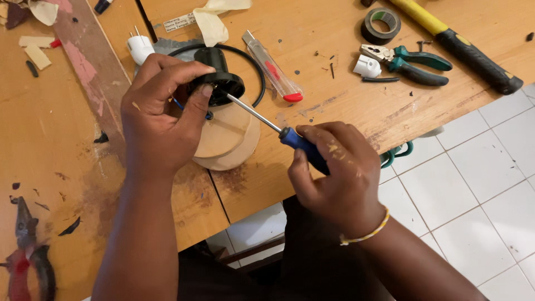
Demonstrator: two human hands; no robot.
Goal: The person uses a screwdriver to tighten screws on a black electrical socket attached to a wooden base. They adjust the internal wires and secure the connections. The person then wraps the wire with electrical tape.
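Left hand (pixel 159 120) pinching black lamp socket (pixel 218 78), right hand (pixel 334 170) gripping screwdriver (pixel 278 129) (tip in socket)

left arm: comes up from the bottom edge of the desk, bare and straight
left hand (pixel 159 114): back faces up, fingers and thumb curled tight in a grip, over the desk near its front edge
right arm: comes in from the bottom right, a thin band on the wrist
right hand (pixel 334 170): closed in a fist grip, just past the desk's front edge
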